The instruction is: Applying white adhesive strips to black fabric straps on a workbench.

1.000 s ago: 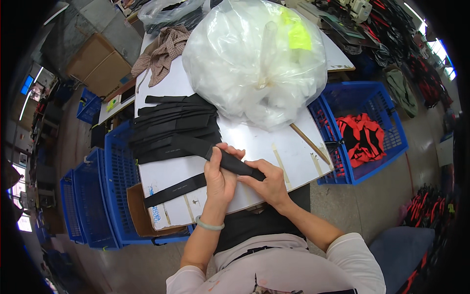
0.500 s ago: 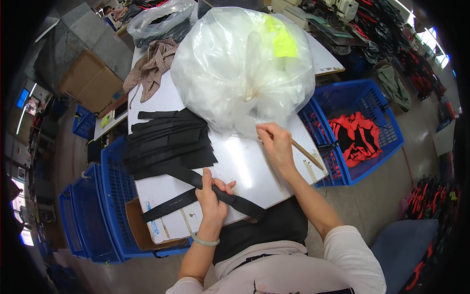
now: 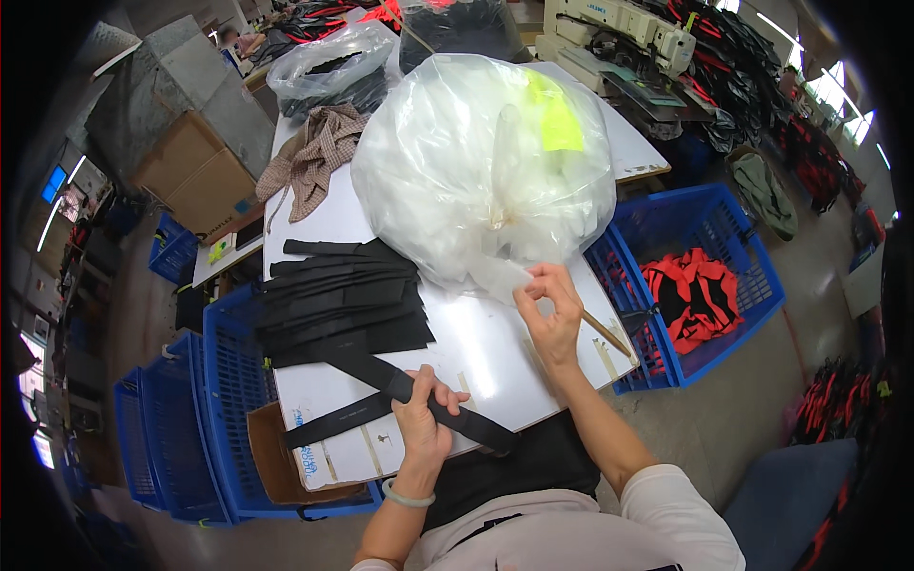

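My left hand [image 3: 425, 417] is closed round a black strap [image 3: 481, 431], which slants across the table's near edge. Under it another black strap [image 3: 338, 421] crosses at an angle. Beyond lies a stack of flat black straps [image 3: 347, 300]. My right hand [image 3: 555, 322] pinches a whitish translucent piece [image 3: 506, 280] at the near side of a big clear plastic bag [image 3: 428, 152]. The bag bulges with white contents and shows a bright yellow patch [image 3: 557, 119]. Whether that piece is loose or part of the bag, I cannot tell.
A thin brown stick [image 3: 606, 333] lies on the white table [image 3: 476, 352] near its right edge. Blue crates stand both sides; the right crate [image 3: 752, 257] holds red and black pieces. A checked cloth [image 3: 319, 157] lies back left, and a sewing machine [image 3: 628, 33] stands back right.
The view has shifted, so the table sits lower in the picture. My right hand has drawn the whitish piece slightly out toward me. My left hand keeps its hold on the strap.
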`<action>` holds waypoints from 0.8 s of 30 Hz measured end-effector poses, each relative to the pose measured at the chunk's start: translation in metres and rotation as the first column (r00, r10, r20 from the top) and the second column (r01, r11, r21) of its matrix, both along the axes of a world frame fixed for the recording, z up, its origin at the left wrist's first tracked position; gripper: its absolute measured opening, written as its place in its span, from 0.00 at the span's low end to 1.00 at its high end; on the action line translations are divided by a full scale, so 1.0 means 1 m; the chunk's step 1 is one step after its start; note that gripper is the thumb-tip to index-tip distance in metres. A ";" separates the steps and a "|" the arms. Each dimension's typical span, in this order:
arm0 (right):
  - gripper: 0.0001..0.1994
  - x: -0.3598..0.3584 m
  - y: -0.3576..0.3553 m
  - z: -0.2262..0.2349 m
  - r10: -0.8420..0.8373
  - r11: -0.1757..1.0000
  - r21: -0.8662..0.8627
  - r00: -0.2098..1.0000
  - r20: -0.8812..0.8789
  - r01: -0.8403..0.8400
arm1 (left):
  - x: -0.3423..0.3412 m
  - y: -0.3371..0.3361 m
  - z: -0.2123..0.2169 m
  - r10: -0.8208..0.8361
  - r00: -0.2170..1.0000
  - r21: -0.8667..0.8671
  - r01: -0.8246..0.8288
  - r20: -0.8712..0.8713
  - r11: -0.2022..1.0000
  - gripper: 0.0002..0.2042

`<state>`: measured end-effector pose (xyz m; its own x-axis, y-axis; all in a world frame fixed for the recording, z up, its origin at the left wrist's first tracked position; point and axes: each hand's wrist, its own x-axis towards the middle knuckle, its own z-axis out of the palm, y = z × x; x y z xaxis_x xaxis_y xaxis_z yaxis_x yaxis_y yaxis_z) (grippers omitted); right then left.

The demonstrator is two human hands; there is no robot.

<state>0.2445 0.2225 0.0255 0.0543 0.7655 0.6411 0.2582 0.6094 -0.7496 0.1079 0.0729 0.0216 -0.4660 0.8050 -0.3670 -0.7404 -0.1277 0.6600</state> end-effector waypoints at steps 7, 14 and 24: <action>0.04 0.025 -0.053 0.028 0.653 0.547 -0.556 0.734 -0.185 -0.627 | 0.024 0.006 0.007 -0.204 0.964 0.140 0.229 -0.169 0.963 0.18; 0.06 0.031 -0.046 0.018 0.550 0.017 -0.508 0.432 -0.715 -0.861 | 0.021 0.000 0.018 -0.311 0.929 0.219 0.352 -0.203 0.910 0.15; 0.23 0.034 -0.059 0.019 0.781 0.521 -0.596 0.622 0.046 -0.611 | 0.019 0.001 0.018 -0.134 0.960 0.179 0.181 -0.247 0.967 0.05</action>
<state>0.2786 0.1640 0.0441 -0.7477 0.6613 0.0599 0.1557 0.2623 -0.9524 0.1271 0.0738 0.0396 -0.3805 0.9203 -0.0906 -0.5921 -0.1672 0.7883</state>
